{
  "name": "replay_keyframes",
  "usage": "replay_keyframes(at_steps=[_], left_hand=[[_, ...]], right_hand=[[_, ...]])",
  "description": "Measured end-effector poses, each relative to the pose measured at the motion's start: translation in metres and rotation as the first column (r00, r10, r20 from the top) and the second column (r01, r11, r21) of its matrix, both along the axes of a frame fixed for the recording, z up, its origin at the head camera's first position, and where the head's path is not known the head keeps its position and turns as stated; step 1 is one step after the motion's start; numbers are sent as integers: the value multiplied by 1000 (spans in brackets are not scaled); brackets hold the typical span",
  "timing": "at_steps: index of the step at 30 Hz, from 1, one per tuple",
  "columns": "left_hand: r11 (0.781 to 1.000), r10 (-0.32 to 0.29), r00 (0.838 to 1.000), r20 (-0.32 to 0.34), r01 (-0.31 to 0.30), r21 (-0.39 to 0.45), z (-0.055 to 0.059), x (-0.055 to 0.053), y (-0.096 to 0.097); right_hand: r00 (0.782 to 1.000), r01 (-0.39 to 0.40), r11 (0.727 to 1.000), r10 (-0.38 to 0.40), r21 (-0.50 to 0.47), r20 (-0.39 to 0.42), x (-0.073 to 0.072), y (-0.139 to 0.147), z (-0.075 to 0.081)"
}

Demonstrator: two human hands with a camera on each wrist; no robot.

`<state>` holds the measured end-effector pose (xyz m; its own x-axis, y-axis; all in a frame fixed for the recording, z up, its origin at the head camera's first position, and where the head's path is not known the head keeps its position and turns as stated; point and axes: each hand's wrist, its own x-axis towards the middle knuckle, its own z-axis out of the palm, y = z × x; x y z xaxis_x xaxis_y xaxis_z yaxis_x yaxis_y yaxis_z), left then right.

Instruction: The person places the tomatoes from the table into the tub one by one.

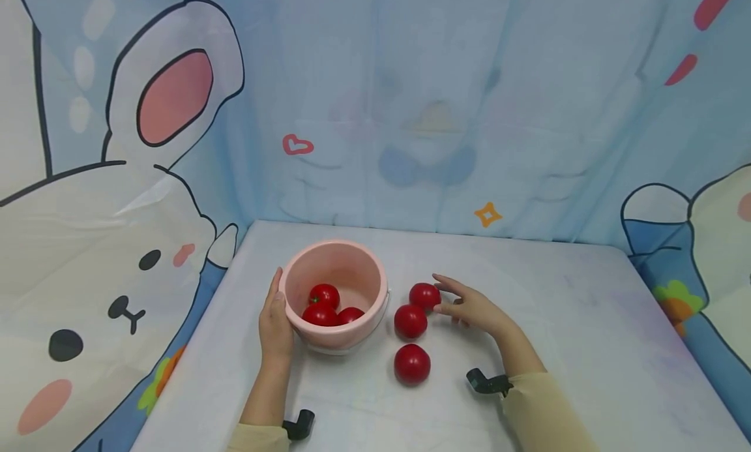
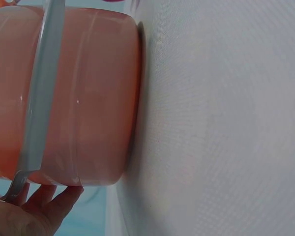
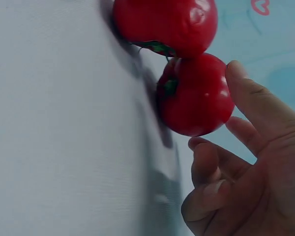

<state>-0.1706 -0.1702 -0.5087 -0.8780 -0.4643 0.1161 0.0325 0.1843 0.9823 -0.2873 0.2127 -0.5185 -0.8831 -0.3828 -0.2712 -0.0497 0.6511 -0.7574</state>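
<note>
A pink bucket (image 1: 336, 337) stands on the left half of the table with three red tomatoes (image 1: 320, 314) inside. My left hand (image 1: 276, 325) rests along its outer left wall, fingers extended; in the left wrist view fingertips (image 2: 64, 199) lie against the bucket's side (image 2: 101, 98). Three more tomatoes form a rough column right of the bucket. At the farthest tomato (image 1: 424, 297) my right hand (image 1: 475, 308) reaches in from the right, thumb and fingers spread around its near side. The right wrist view shows that tomato (image 3: 194, 96) by the fingertips, touching the middle tomato (image 3: 167, 24).
The nearest tomato (image 1: 412, 364) sits apart from the other two. A pale handle (image 2: 42, 98) hangs down the bucket's side. Behind the white table (image 1: 557, 308) hangs a blue cartoon-printed curtain (image 1: 364, 60).
</note>
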Motion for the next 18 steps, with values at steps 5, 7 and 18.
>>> replay_keyframes(at_steps=[5,7,18], left_hand=[[1000,-3,1000,-6,3,-2,0,0,0],[1000,-3,1000,-4,3,-2,-1,0,0],[1000,-4,1000,11,4,11,-2,-1,-1]], right_hand=[[1000,18,1000,-18,-6,-16,2,-1,-9],[999,20,1000,-20,-1,-31,2,-1,-13],[996,68,998,-67,15,-64,4,-3,-23]])
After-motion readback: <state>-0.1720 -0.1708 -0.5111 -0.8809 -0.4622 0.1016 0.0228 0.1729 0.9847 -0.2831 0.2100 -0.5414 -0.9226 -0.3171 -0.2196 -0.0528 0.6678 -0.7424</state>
